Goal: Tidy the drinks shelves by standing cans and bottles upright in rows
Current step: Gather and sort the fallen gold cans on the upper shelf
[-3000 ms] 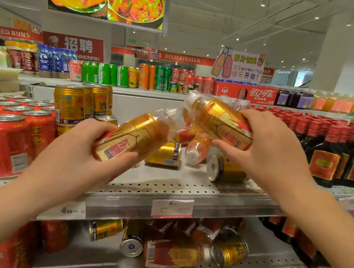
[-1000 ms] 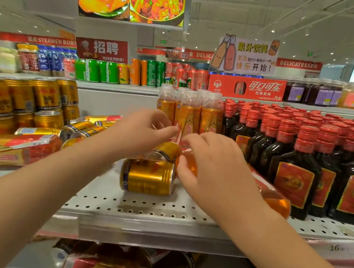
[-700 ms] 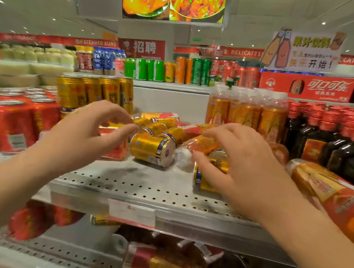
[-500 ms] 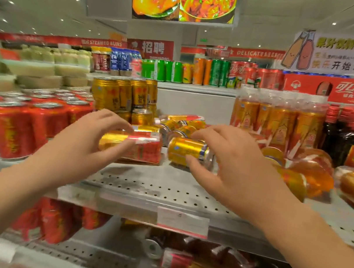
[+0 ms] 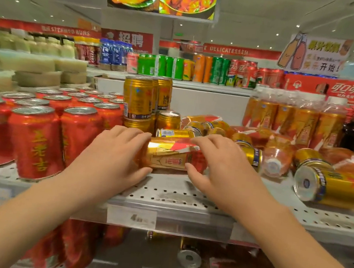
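Gold bottle [image 5: 169, 155], sideways, gripped by left hand [image 5: 112, 158] and right hand [image 5: 219, 174].

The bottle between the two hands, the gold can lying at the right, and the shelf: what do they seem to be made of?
Bottle: probably plastic under a glossy printed wrap that creases and catches light.
Gold can: metal, likely aluminium, glossy gold print, bare silvery domed base.
Shelf: seemingly painted sheet metal, pale grey, matte, punched with rows of holes.
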Tool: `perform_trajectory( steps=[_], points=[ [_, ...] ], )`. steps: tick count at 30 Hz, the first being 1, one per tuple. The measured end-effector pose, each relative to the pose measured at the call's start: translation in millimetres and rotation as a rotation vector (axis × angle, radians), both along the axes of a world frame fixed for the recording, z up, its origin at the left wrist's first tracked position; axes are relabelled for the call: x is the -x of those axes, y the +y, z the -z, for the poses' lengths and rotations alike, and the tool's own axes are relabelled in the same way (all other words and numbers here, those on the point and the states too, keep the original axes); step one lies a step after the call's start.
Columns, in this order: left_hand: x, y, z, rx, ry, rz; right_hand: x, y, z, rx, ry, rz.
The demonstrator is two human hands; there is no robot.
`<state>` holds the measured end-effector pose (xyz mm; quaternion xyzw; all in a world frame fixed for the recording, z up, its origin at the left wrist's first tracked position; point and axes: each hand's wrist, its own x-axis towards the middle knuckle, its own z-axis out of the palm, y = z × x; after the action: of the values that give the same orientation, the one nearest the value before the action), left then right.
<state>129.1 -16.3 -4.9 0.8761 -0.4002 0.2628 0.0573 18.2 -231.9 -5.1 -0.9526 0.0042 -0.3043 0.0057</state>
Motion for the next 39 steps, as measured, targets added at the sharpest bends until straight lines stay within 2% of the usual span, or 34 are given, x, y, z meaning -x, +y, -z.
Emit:
perform_trajectory(
  steps=[4, 8, 10, 14, 19, 27, 39],
  points=[
    [-10, -9, -3, -0.033, -0.065, -0.002, 1, 0, 3, -0.03, -0.043, 0.024],
    [-14, -9, -4, 0.001, 0.067, 0.081, 10, -24, -8, -0.044, -0.109, 0.075],
    [-13, -10, -5, 0.005, 0.144, 0.09, 13, -42, -13, -0.029, -0.07, 0.121],
    [-11, -13, -5, 0.008, 0.117, 0.068, 15, -72, -13, 0.027, 0.104, 0.173],
    [5, -3, -1, 0.141, 0.156, 0.069, 12, -86, -7, 0.04, 0.163, 0.203],
    [23, 31, -19, 0.346, 0.164, -0.002, -2, -82, -14, 0.052, 0.175, 0.118],
    [33, 64, -23, 0.497, 0.224, -0.01, -41, -8, -14, 0.032, 0.061, -0.201]
  ],
)
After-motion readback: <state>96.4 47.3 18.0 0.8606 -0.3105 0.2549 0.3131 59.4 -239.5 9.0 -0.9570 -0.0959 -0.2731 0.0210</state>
